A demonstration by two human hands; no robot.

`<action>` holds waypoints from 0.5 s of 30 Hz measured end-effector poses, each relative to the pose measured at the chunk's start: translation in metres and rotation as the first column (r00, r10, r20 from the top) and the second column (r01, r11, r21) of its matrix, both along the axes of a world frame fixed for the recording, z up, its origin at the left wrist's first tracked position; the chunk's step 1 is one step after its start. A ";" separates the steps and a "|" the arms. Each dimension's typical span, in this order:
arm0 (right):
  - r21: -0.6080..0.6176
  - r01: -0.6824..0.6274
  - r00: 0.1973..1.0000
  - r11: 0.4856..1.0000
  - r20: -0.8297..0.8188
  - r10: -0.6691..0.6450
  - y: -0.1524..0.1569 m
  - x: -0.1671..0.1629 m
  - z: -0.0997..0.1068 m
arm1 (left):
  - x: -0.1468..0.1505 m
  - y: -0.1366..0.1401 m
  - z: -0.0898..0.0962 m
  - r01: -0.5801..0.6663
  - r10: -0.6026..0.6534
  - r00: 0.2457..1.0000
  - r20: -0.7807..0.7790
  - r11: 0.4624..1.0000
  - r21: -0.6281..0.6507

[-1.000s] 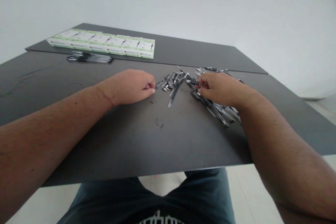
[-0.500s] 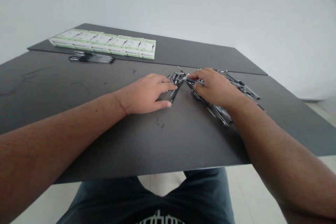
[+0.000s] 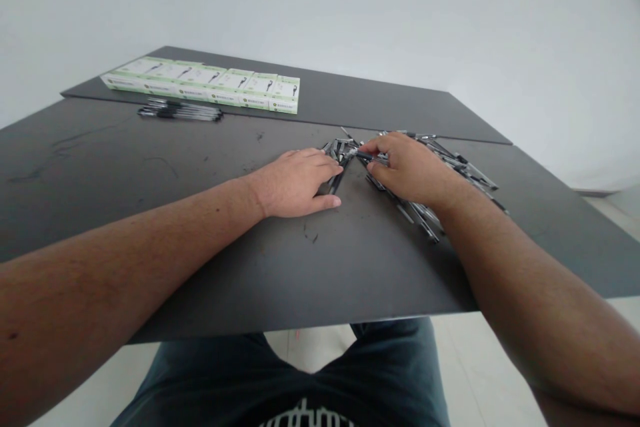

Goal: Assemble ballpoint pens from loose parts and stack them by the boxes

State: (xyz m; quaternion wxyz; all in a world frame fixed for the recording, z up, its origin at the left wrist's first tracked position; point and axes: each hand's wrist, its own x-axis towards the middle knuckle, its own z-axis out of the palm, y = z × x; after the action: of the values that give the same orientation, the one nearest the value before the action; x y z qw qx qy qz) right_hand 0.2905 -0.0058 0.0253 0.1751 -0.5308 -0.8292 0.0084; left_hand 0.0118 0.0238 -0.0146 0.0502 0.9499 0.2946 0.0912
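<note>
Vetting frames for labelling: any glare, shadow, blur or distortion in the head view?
Head view: soft light, no strong glare on the table; shadow by the right forearm; pens blur together; fine print on the boxes illegible; forearms loom large, wide-angle-like; top right corner darkened.

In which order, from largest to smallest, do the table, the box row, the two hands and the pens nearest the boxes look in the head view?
1. Table
2. Box row
3. Left hand, right hand: too alike to rank
4. Pens

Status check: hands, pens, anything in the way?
Left hand palm-down, thumb spread, at small heap. Right hand at loose pens, grip unclear. In the way: hands partly hide both heap and pens.
</note>
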 end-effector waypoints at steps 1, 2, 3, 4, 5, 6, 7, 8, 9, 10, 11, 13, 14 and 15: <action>-0.006 0.001 1.000 1.000 0.001 -0.001 0.000 0.001 -0.001 | 0.000 0.000 0.000 0.002 -0.002 1.000 0.006 1.000 -0.004; -0.012 0.002 1.000 1.000 0.002 -0.002 0.001 0.002 -0.001 | 0.000 0.000 0.000 0.007 -0.007 1.000 0.015 1.000 -0.005; -0.018 0.003 1.000 1.000 0.005 -0.003 0.001 0.003 -0.002 | 0.000 0.000 0.001 0.016 -0.016 1.000 0.023 1.000 -0.001; -0.023 0.006 1.000 1.000 0.009 -0.006 0.002 0.004 -0.003 | -0.001 0.001 0.001 0.028 -0.028 0.999 0.032 1.000 0.005; -0.025 0.010 1.000 1.000 0.013 -0.010 0.002 0.005 -0.003 | -0.001 0.001 0.001 0.045 -0.046 0.998 0.041 0.999 0.011; -0.025 0.014 1.000 1.000 0.018 -0.014 0.003 0.006 -0.004 | -0.002 0.001 0.001 0.065 -0.066 0.997 0.050 0.998 0.016; -0.023 0.018 1.000 1.000 0.024 -0.018 0.004 0.007 -0.004 | -0.003 0.001 0.002 0.085 -0.086 0.994 0.060 0.996 0.017; -0.020 0.022 0.999 1.000 0.031 -0.022 0.005 0.008 -0.004 | -0.004 0.001 0.002 0.102 -0.103 0.992 0.068 0.995 0.014; -0.018 0.026 0.999 1.000 0.039 -0.025 0.006 0.009 -0.005 | -0.005 0.001 0.003 0.115 -0.116 0.990 0.076 0.993 0.007; -0.014 0.031 0.998 0.999 0.047 -0.030 0.007 0.010 -0.005 | -0.006 0.001 0.003 0.125 -0.124 0.989 0.081 0.992 0.000; -0.013 0.034 0.998 0.999 0.055 -0.034 0.008 0.011 -0.006 | -0.007 0.000 0.003 0.130 -0.129 0.988 0.083 0.992 -0.007; -0.016 0.037 0.997 0.999 0.069 -0.035 0.010 0.013 -0.008 | -0.009 -0.001 0.003 0.132 -0.130 0.988 0.081 0.991 -0.016; -0.020 0.033 0.997 0.999 0.077 -0.031 0.011 0.014 -0.009 | -0.010 -0.001 0.003 0.132 -0.130 0.988 0.078 0.991 -0.018; -0.026 0.025 0.996 0.999 0.086 -0.023 0.012 0.015 -0.009 | -0.011 -0.001 0.003 0.130 -0.129 0.989 0.074 0.991 -0.018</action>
State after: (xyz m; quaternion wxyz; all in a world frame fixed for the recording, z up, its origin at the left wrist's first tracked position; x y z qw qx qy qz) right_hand 0.3052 0.0062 0.0160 0.1322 -0.5429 -0.8293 -0.0054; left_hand 0.0010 0.0230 -0.0116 0.0775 0.9625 0.2312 0.1190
